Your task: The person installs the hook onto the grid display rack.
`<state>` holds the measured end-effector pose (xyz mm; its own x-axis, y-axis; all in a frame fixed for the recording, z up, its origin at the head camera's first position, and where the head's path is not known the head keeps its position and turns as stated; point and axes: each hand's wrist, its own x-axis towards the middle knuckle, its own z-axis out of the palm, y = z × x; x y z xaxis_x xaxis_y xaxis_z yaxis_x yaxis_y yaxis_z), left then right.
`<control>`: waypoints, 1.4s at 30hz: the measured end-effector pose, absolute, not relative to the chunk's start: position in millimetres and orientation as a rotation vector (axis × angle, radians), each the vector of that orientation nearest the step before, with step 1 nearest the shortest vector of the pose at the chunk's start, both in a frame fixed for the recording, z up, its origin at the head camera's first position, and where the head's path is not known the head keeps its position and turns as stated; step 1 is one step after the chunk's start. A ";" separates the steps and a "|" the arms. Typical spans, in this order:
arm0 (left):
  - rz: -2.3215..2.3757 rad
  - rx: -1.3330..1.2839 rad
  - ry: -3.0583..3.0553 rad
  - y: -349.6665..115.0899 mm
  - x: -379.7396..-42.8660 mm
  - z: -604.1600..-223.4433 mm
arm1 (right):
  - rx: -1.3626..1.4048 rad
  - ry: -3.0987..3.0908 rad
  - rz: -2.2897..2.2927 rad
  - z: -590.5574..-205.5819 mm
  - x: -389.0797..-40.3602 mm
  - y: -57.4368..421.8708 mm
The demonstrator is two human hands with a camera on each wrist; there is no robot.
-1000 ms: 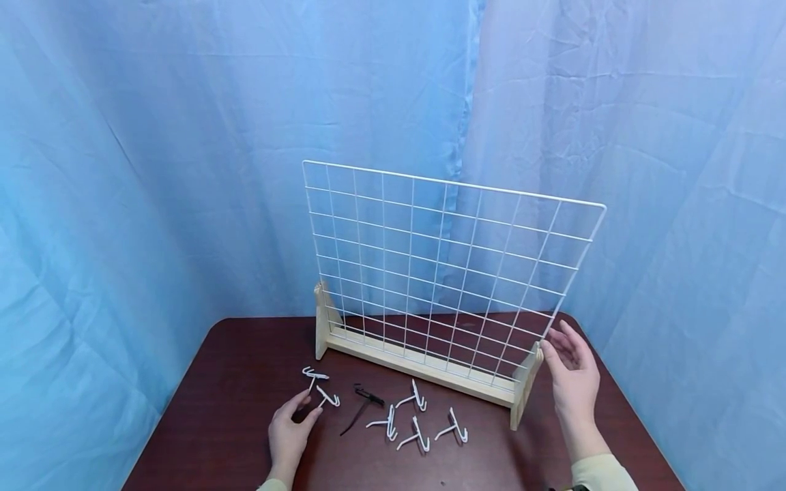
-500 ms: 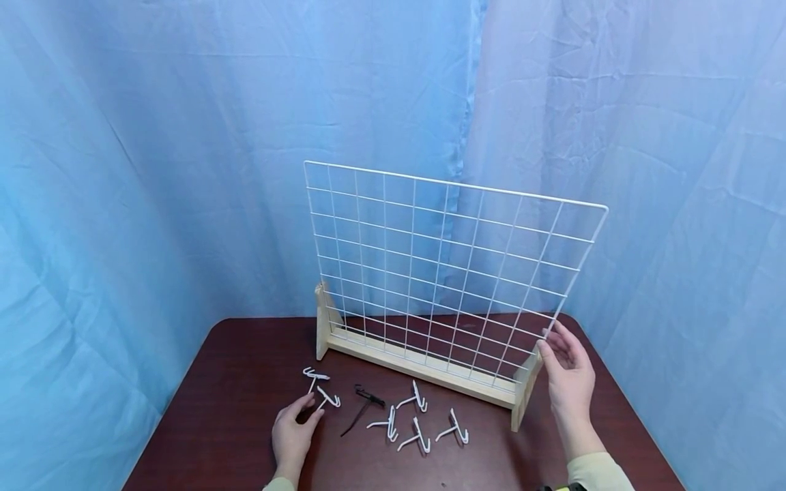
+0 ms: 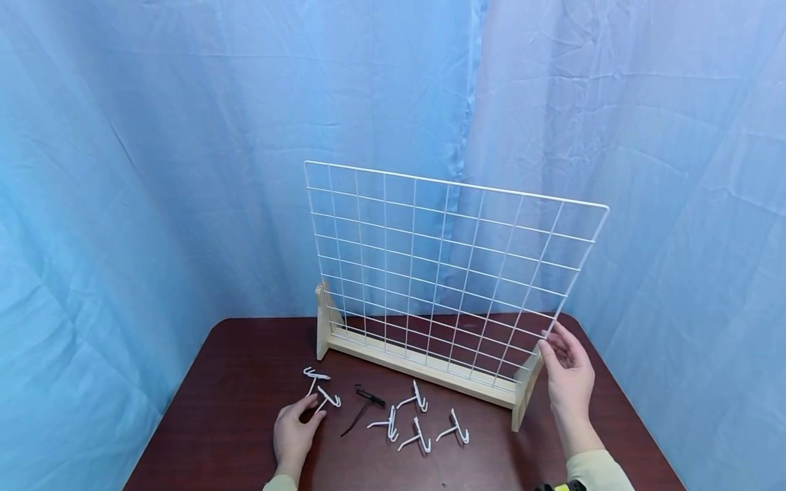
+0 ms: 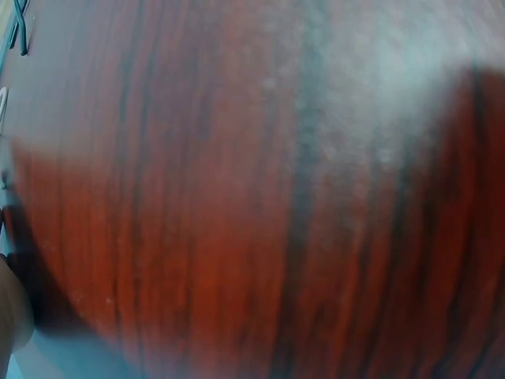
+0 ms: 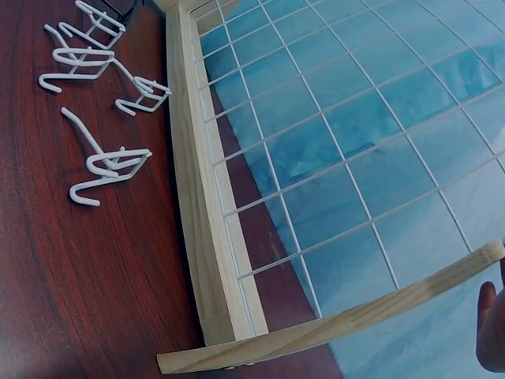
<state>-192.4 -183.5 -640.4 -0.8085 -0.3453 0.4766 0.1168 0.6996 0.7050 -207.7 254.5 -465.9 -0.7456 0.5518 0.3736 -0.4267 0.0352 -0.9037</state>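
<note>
— At the right upright of the pale wooden stand point(image 3: 424, 372), what've we got?

— Right hand point(image 3: 571, 385). Thumb on the front near the upright's top, fingers behind. Grip pinching the stand there.

— Panel?

— White rectangular wire grid panel point(image 3: 437, 262), set upright in the stand, running from one upright to the other and rising well above both.

— Left hand point(image 3: 293, 433)?

— In front of the stand's left end, thumb and index finger at the stem of a white bent-wire hook point(image 3: 328, 396). Grip state: can't tell if it pinches the stem or only touches it. Left wrist view is mostly blurred desk, no help.

— Other hooks?

— Second white hook point(image 3: 318, 375) just beside that one, nearer the stand's left upright. Black long-stemmed hook point(image 3: 371, 397) in front of the stand, left of its middle. Four more white hooks point(image 3: 420, 434), loose cluster, in front of the stand's middle and right half.

— Surface, background?

— Dark red wood-grain desk point(image 3: 202, 402) under the stand, light blue cloth curtain point(image 3: 393, 95) behind it. Pale sleeve point(image 3: 600, 470) and black wristband with a yellow patch point(image 3: 561, 487) on the right arm, in front of the stand's right end.
</note>
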 end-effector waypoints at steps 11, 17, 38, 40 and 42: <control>-0.977 0.168 -2.339 -182.8 -190.6 -638.8 | -0.167 -1.646 1.786 -472.4 -206.7 257.2; -0.961 0.140 -2.321 -182.7 -190.6 -639.2 | -0.170 -1.640 1.822 -478.8 -207.3 259.2; -0.961 0.198 -2.343 -182.1 -194.3 -643.1 | -0.049 -1.529 1.859 -490.5 -213.3 258.0; -0.959 0.206 -2.343 -182.0 -194.3 -643.1 | -0.052 -1.529 1.855 -491.1 -213.3 257.7; -0.950 0.206 -2.335 -182.0 -194.5 -643.5 | -0.052 -1.525 1.854 -492.0 -213.3 257.5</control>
